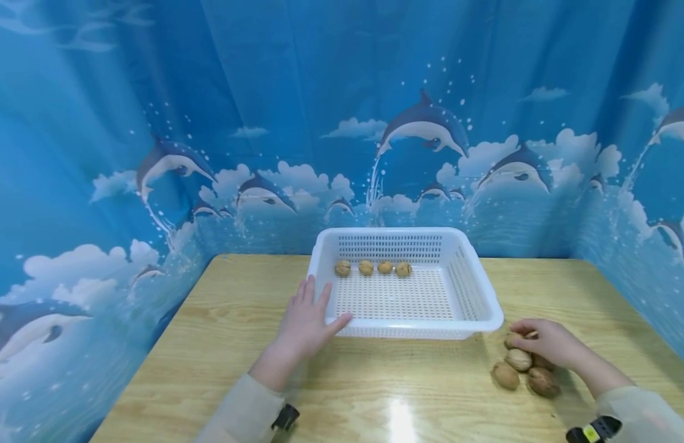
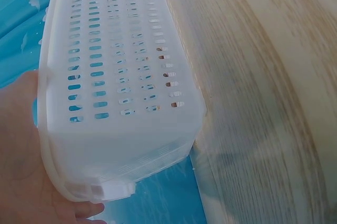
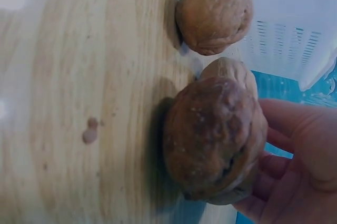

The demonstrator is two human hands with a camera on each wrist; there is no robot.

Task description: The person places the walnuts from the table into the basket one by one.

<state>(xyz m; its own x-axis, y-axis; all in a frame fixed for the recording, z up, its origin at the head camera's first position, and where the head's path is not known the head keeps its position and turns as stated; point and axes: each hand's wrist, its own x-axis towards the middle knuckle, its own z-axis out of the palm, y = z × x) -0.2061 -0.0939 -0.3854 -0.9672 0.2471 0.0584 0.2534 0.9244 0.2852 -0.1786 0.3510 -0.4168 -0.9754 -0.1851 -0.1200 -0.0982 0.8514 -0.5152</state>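
Observation:
A white plastic basket [image 1: 408,324] stands on the wooden table, with several walnuts [image 1: 366,267] in a row along its far side. My left hand [image 1: 307,320] rests on the basket's left rim near the front corner, fingers spread and straight. To the right of the basket lies a small group of walnuts [image 1: 543,382]. My right hand [image 1: 549,341] pinches the farthest walnut [image 1: 510,340] of that group between thumb and fingers. In the right wrist view, a dark walnut [image 3: 213,137] in front hides the fingertips and most of what they hold.
The light wooden table [image 1: 220,344] ends at a blue curtain [image 1: 330,92] printed with dolphins, which hangs behind it and along both sides. Another walnut [image 3: 215,13] sits close to the basket's wall in the right wrist view.

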